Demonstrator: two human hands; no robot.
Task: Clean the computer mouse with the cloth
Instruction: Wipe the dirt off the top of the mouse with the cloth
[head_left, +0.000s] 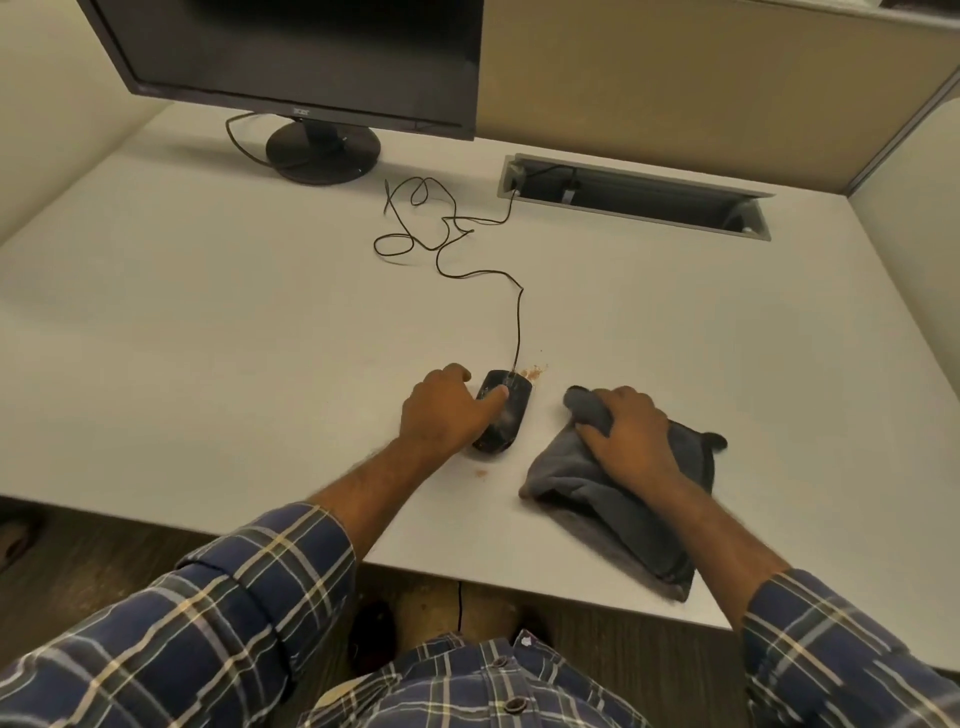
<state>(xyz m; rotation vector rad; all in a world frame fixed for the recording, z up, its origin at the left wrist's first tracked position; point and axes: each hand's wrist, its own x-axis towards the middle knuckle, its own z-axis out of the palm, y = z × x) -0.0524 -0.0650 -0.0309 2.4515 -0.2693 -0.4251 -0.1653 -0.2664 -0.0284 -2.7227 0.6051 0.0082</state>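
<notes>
A black wired computer mouse (511, 415) lies on the white desk (208, 312), with pale smudges on its top. My left hand (441, 410) grips its left side, the thumb lying across its top. To the right lies a grey cloth (613, 514), bunched and reaching the desk's front edge. My right hand (628, 436) lies on the cloth with fingers curled round a fold of it. The two hands are a short gap apart.
The mouse cable (519, 322) runs back in tangled loops to an open cable tray (634, 200) in the desk. A black monitor (311, 57) stands at the back left. Reddish crumbs (532, 371) lie just beyond the mouse. Partition walls enclose the desk.
</notes>
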